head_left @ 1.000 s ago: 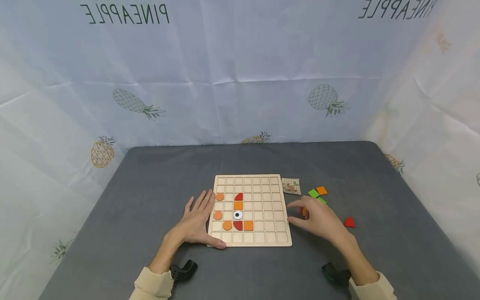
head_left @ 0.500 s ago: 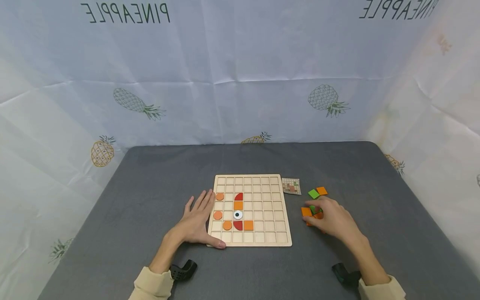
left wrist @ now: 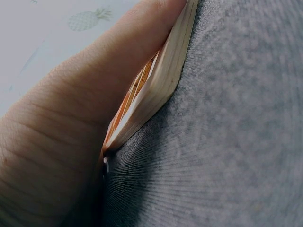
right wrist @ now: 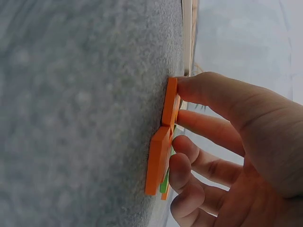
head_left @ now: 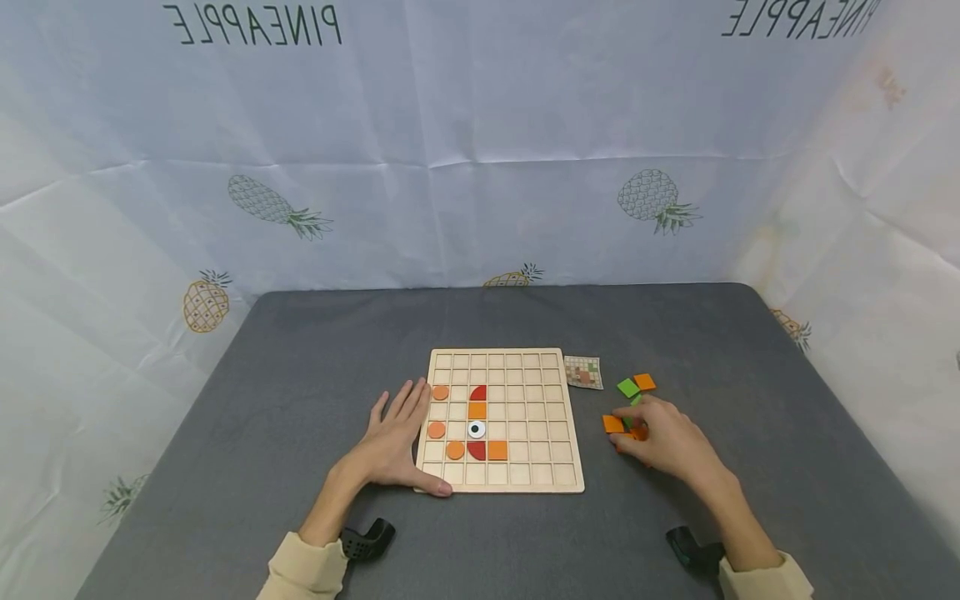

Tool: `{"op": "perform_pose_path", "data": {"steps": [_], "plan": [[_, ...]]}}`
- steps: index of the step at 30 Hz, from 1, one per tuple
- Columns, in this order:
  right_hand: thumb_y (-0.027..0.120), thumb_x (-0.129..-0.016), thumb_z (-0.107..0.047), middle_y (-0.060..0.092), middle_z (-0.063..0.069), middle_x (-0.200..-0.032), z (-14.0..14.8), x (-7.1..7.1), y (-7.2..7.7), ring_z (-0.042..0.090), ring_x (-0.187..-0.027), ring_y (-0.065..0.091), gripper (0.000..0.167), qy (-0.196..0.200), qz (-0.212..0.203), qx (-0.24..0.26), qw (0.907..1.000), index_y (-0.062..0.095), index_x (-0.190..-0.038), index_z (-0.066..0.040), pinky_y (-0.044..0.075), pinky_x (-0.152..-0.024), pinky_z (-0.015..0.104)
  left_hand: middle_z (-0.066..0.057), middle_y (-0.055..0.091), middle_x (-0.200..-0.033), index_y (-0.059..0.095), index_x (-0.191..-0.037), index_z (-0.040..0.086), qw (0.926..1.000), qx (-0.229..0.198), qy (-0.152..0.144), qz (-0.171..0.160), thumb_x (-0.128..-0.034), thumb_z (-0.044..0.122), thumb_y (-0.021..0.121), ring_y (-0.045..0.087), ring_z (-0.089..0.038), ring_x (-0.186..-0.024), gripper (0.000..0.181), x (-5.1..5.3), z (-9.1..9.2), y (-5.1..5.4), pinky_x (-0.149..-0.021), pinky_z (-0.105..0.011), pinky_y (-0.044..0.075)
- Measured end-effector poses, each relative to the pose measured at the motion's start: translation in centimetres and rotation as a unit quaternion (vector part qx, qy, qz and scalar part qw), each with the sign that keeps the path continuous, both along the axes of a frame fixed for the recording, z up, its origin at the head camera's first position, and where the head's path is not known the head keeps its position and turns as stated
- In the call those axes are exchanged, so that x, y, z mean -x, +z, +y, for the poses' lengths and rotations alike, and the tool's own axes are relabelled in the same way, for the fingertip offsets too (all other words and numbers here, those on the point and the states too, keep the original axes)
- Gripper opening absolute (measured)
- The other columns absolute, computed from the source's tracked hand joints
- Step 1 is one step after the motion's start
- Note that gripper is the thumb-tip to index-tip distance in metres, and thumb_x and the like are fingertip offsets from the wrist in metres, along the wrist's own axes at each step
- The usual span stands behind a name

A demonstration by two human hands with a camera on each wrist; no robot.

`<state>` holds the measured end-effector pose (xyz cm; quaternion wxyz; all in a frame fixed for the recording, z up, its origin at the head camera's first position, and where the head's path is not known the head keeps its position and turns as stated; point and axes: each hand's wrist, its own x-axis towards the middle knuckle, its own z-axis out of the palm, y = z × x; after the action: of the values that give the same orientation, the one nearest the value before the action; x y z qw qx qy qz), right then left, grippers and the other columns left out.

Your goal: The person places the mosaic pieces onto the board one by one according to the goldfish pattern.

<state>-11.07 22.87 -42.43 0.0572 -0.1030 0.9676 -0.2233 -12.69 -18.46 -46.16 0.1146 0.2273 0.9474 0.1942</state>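
Observation:
A light wooden grid board (head_left: 536,414) lies flat, bearing orange discs, red quarter pieces, two orange squares and an eye disc (head_left: 476,429). Along its left edge rests my left hand (head_left: 393,446), fingers spread, thumb on the near left corner; the left wrist view shows the thumb over the board's edge (left wrist: 165,78). Right of the board, my right hand (head_left: 667,442) pinches an orange square (head_left: 612,424) between thumb and index finger, while it lies on the table in a small pile. In the right wrist view the other fingers are curled beside more orange (right wrist: 156,163) and green tiles.
A small printed pattern card (head_left: 582,372) touches or nearly touches the board's upper right edge. Beyond the right hand lie a green tile (head_left: 628,388) and an orange tile (head_left: 644,382). Pineapple-printed cloth (head_left: 480,208) hangs behind the grey table (head_left: 337,333).
My right hand has moved right, from beside the board's edge to the tile pile, and its thumb and index finger now stand at the orange square. The left hand has stayed in place.

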Motion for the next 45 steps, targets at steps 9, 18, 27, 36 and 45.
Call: {"op": "perform_pose_path", "data": {"steps": [9, 18, 27, 36, 45], "plan": [[0.08, -0.087, -0.018, 0.066, 0.0, -0.081, -0.8, 0.2, -0.2, 0.011, -0.063, 0.044, 0.025, 0.004, 0.028, 0.007, 0.9996, 0.08, -0.109, -0.007, 0.031, -0.049, 0.024, -0.019, 0.002, -0.173, 0.006, -0.164, 0.001, 1.0, 0.001, 0.0, -0.001, -0.0598, 0.075, 0.082, 0.002, -0.042, -0.161, 0.149, 0.0, 0.1, -0.1, -0.122, -0.07, 0.001], [0.082, -0.088, -0.027, 0.068, 0.002, -0.09, -1.0, 0.4, -0.4, 0.01, -0.065, 0.048, 0.029, 0.011, 0.014, 0.012, 0.9998, 0.08, -0.111, -0.011, 0.036, -0.051, 0.024, -0.019, 0.002, -0.173, 0.005, -0.164, 0.002, 1.0, 0.002, 0.0, -0.003, -0.0598, 0.076, 0.082, 0.001, -0.041, -0.161, 0.149, -0.1, 0.1, -0.2, -0.122, -0.07, 0.001], [0.08, -0.088, -0.025, 0.061, -0.002, -0.084, -1.2, 0.2, -0.4, 0.009, -0.066, 0.045, 0.028, 0.024, 0.017, 0.0, 0.9996, 0.078, -0.112, -0.011, 0.035, -0.054, 0.024, -0.019, 0.001, -0.173, 0.005, -0.165, 0.003, 1.0, 0.003, -0.002, -0.002, -0.0606, 0.076, 0.082, 0.001, -0.041, -0.161, 0.149, 0.0, 0.0, -0.3, -0.122, -0.07, 0.001], [0.08, -0.089, -0.025, 0.062, 0.0, -0.086, -1.1, 0.1, -0.4, 0.01, -0.067, 0.046, 0.029, 0.022, 0.035, -0.012, 0.9991, 0.077, -0.114, -0.01, 0.036, -0.055, 0.025, -0.019, 0.001, -0.173, 0.006, -0.164, 0.002, 1.0, 0.0, -0.002, -0.004, -0.0602, 0.075, 0.083, 0.001, -0.042, -0.161, 0.149, 0.0, 0.0, -0.2, -0.122, -0.07, 0.001], [0.08, -0.089, -0.026, 0.07, 0.008, -0.104, -1.3, 0.0, 0.2, 0.011, -0.074, 0.053, 0.028, 0.024, 0.048, -0.012, 0.9985, 0.078, -0.113, -0.013, 0.041, -0.057, 0.027, -0.02, 0.002, -0.173, 0.006, -0.164, 0.002, 1.0, 0.001, -0.002, -0.003, -0.0603, 0.076, 0.083, 0.001, -0.042, -0.161, 0.149, 0.1, 0.0, -0.1, -0.121, -0.071, 0.0]]}}
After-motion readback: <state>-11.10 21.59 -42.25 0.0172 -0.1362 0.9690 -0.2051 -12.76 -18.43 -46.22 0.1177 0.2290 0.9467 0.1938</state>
